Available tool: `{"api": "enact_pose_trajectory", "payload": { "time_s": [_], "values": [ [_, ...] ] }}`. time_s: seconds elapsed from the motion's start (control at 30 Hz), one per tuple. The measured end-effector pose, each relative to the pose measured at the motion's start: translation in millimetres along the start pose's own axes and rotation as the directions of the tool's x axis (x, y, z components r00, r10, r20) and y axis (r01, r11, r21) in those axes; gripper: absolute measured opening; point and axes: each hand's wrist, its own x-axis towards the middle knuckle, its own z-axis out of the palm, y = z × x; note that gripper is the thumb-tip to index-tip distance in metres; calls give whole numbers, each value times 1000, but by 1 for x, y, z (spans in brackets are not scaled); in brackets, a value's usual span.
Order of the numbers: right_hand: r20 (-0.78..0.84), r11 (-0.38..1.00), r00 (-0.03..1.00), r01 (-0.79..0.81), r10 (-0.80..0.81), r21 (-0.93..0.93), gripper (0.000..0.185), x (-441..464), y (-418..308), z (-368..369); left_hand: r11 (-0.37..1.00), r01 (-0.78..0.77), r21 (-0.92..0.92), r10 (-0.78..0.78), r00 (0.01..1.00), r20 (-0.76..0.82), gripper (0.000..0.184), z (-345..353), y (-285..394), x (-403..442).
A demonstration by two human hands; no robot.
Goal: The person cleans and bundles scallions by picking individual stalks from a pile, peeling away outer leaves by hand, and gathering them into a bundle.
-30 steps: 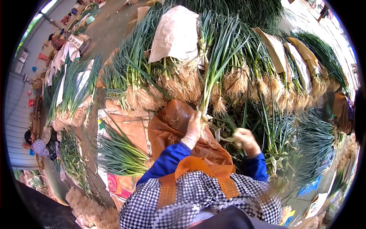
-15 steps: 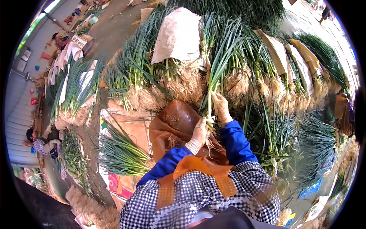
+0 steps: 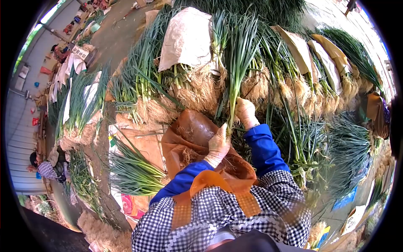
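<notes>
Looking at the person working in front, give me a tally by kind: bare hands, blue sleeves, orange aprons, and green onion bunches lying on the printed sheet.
Bare hands: 2 (left hand, right hand)
Blue sleeves: 2
Orange apron: 1
Green onion bunch on the printed sheet: 1
Total: 6

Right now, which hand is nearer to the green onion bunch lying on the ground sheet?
Left. The left hand is to the right of the onion bunch; the right hand is farther right and farther forward.
</notes>
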Motion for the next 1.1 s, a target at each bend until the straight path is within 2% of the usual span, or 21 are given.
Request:
{"api": "enact_pose_trajectory", "payload": {
  "time_s": [0.1, 0.17, 0.2, 0.27, 0.33, 0.37, 0.43, 0.47, 0.5, 0.57, 0.6, 0.63, 0.7, 0.73, 0.77, 0.8, 0.87, 0.97, 1.03, 1.07, 1.1],
  "values": [
    [-99, 974, 995, 52, -30, 219, 20, -8, -1, -5, 999, 13, -46, -14, 1000, -22, 42, -3, 2, 2],
    [336, 761, 924, -348, 182, 547, 21, -25, -4, -8, 897, 141, -419, -144, 989, 26, 40, -6, 3, 7],
    [406, 733, 912, -319, 63, 601, 25, -46, 6, 1, 768, 227, -599, -216, 972, 91, 39, -3, -1, 10],
    [522, 838, 845, -198, -116, 508, 28, -100, -19, -55, 449, 301, -842, -278, 942, 188, 36, 6, -14, 10],
    [715, 870, 698, -376, 39, 320, 30, -132, 10, -71, -18, 487, -873, -240, 845, 477, 36, -4, -3, 8],
    [604, 993, 794, -10, -64, 119, 29, -143, 42, -68, 80, 559, -825, -312, 801, 512, 34, 1, -5, 2],
    [778, 883, 506, 65, 373, -466, 36, -156, 105, -60, -21, 546, -838, -351, 781, 517, 33, -11, 7, 8],
    [623, 777, 644, 71, 443, -626, 41, -169, 110, -69, -91, 530, -843, -356, 773, 525, 33, -14, 4, 12],
    [688, 731, 540, 183, 484, -658, 49, -167, 116, -74, -70, 580, -812, -383, 736, 559, 33, -17, 3, 12],
    [525, 903, 764, -174, 375, -393, 53, -143, 80, -75, -143, 613, -777, -364, 697, 618, 33, -18, 5, 11],
    [249, 995, 968, -14, 40, -103, 50, -129, 61, -60, -141, 613, -777, -366, 697, 616, 33, -20, 7, 10],
    [-150, 961, 960, 253, -235, 114, 47, -115, 45, -40, -149, 604, -783, -353, 707, 613, 33, -20, 9, 9],
    [-147, 767, 965, 261, -216, 585, 42, -92, 6, 3, -133, 587, -799, -306, 742, 596, 29, -31, 21, 9],
    [142, 736, 980, 4, -136, 677, 39, -91, -10, 7, -93, 579, -810, -343, 745, 572, 25, -27, 14, 4],
    [422, 681, 903, -259, -81, 685, 37, -90, -25, 8, -50, 571, -820, -376, 750, 545, 22, -16, -2, -1],
    [67, 889, 986, 104, -149, 445, 31, -95, -39, 8, -75, 480, -874, -286, 829, 480, 22, 0, -27, -4],
    [-57, 951, 959, 283, -278, 127, 32, -96, -54, 0, -185, 441, -879, -383, 791, 477, 36, 13, -34, -1],
    [46, 923, 925, 373, -378, 89, 33, -106, -59, -22, -21, 411, -911, -595, 727, 342, 48, 14, -16, 14],
    [214, 694, 731, 683, -648, -228, 29, -134, -54, -20, -341, 601, -723, -337, 640, 691, 55, -9, -18, 21],
    [0, 540, 548, 825, -837, 163, 26, -142, -56, -54, -416, 574, -705, -413, 572, 709, 60, -11, -23, 33],
    [118, 569, 565, 755, -817, 326, 20, -156, -44, -56, -378, 492, -784, -403, 675, 618, 60, -11, -34, 38]
  ]
}}
